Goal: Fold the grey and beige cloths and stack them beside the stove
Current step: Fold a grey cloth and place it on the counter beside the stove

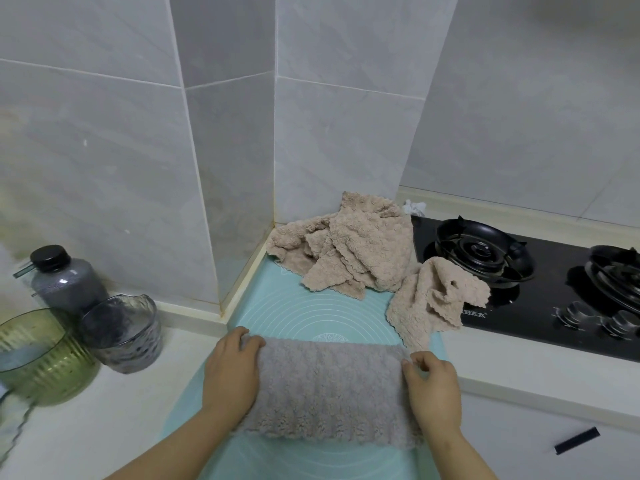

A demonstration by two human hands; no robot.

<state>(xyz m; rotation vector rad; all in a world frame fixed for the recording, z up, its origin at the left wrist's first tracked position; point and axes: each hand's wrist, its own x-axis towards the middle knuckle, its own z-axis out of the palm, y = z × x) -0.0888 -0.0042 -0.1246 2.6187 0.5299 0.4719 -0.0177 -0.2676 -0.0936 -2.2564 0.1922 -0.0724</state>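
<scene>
Person at a kitchen bench (104,410), seen from above the hands. A teal silicone baking mat (301,306) with printed rings lies on the bench between the tiled wall corner and the black glass gas stove (540,327).

The grey cloth (329,389) lies on the near part of the mat as a wide band folded over on itself, its scalloped edge toward the person. The left hand (232,372) lies on the cloth's left end, its grip closed round the far left corner with the fingers curled over the edge. The right hand (433,389) is at the right end, its grip narrow, thumb and fingers pinching the far right corner.

The beige cloths are unfolded. A crumpled heap of them (346,247) sits at the far end of the mat, against the wall corner. One more beige cloth (433,299) lies rumpled just to its right, partly on the mat and partly over the left edge of the stove, near the left burner (481,251).

On the bench to the left stand a green ribbed container (41,355), a smoky glass cup (121,334) touching it, and a grey bottle with a black cap (65,282) behind them.
</scene>
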